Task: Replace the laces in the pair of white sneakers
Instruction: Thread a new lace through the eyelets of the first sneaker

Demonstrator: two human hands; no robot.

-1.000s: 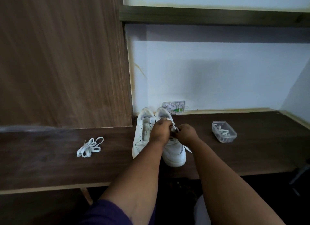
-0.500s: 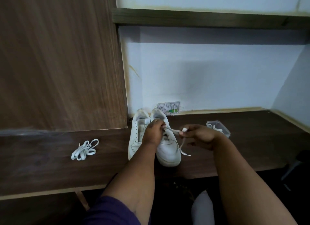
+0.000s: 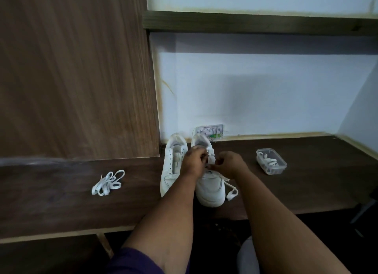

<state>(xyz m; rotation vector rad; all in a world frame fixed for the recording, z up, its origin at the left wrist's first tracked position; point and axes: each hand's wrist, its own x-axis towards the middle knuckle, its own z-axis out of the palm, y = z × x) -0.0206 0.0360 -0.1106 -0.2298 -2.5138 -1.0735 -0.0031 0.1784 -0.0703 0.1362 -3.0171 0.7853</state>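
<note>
Over the right sneaker [image 3: 210, 183] | your left hand [image 3: 193, 161] and right hand [image 3: 229, 164] each pinch its lace [image 3: 231, 192] | slack trails right, toe toward you | right grip nearer.

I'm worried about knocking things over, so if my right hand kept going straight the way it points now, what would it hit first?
Your right hand points up-left over the right sneaker, so it would probably meet your left hand first; depth is uncertain.
</note>
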